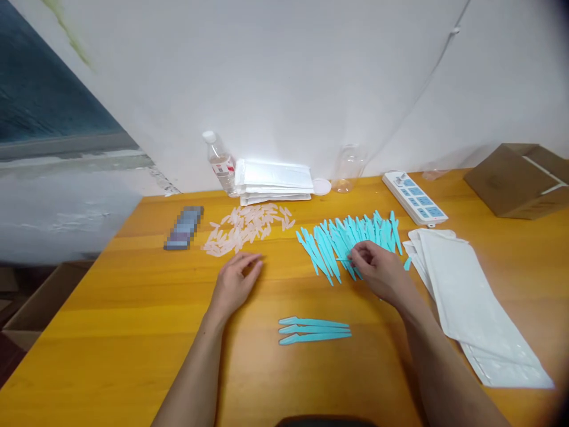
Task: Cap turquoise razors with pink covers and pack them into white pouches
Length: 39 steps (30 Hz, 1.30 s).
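A spread of several turquoise plastic blades lies on the orange table. My right hand rests on the pile's near edge, its fingers pinched on one turquoise piece. My left hand lies flat on the table with fingers loosely apart, holding nothing, just below a heap of pale pink caps. Three turquoise pieces with caps lie side by side in front of me, between my forearms.
White pouches are stacked at the right, more of them at the back by a water bottle. A clear jar, a white lid, a power strip, a cardboard box and a dark phone-like object stand around.
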Each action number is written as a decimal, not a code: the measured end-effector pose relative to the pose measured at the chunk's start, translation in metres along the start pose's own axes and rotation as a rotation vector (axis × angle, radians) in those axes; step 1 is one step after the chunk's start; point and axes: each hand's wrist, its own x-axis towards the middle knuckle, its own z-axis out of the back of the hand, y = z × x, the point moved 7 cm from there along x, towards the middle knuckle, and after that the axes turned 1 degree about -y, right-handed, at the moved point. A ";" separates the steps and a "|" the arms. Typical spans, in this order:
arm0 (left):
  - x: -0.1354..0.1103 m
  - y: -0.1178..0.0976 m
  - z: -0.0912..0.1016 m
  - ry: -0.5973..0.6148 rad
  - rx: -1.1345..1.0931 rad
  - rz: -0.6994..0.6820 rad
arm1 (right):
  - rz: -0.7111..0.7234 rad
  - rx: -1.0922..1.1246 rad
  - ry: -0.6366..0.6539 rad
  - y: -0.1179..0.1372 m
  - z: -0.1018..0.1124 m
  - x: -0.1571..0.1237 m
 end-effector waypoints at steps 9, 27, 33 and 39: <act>0.054 0.016 -0.001 -0.166 0.610 0.069 | 0.130 0.379 0.527 0.032 -0.074 -0.025; 0.008 0.008 -0.035 0.303 -0.457 0.355 | 0.199 0.289 0.516 0.036 -0.064 -0.024; -0.008 0.022 -0.045 0.270 -0.814 0.509 | 0.196 0.269 0.517 0.034 -0.065 -0.024; -0.003 0.017 -0.043 0.256 -0.656 0.419 | 0.199 0.275 0.518 0.034 -0.063 -0.022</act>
